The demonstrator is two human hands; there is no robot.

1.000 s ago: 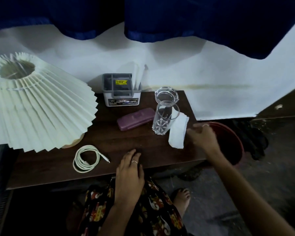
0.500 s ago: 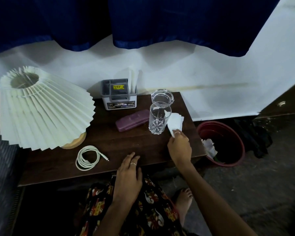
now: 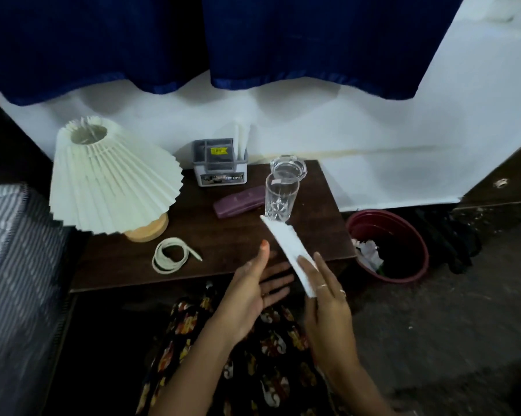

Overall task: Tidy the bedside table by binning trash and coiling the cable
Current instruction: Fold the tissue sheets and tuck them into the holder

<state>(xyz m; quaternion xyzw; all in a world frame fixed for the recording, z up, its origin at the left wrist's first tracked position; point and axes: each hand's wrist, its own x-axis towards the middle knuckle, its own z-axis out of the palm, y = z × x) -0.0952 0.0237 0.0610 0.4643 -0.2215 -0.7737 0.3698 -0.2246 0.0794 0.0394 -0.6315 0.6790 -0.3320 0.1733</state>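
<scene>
At the bottom of the frame a patterned dark garment (image 3: 253, 355) covers the person's lap, its lower part cut off by the frame edge. Just above it, at lower centre, the left hand (image 3: 250, 292) is open, palm turned right, fingers (image 3: 275, 283) spread and holding nothing. Beside it the right hand (image 3: 328, 307) pinches the near end of a folded white tissue (image 3: 289, 250); its thumb is hidden behind the paper, so the grip shows only from the back. The tissue slants up and left, its far tip overlapping the base of a cut-glass tumbler (image 3: 280, 196).

On the dark wooden counter (image 3: 223, 235), left of centre, the white cable (image 3: 169, 256) lies coiled, its plug end poking right. Right of the counter, on the floor, a red bin (image 3: 403, 235) holds crumpled white scraps, probably tissue. Farther back stand a pleated lamp (image 3: 112, 181), a purple case (image 3: 238, 202), a second glass vessel (image 3: 287, 168) partly hidden by the tumbler, and a grey organiser (image 3: 220, 166) whose label is unreadable. Blue curtains (image 3: 193, 40) fill the top.
</scene>
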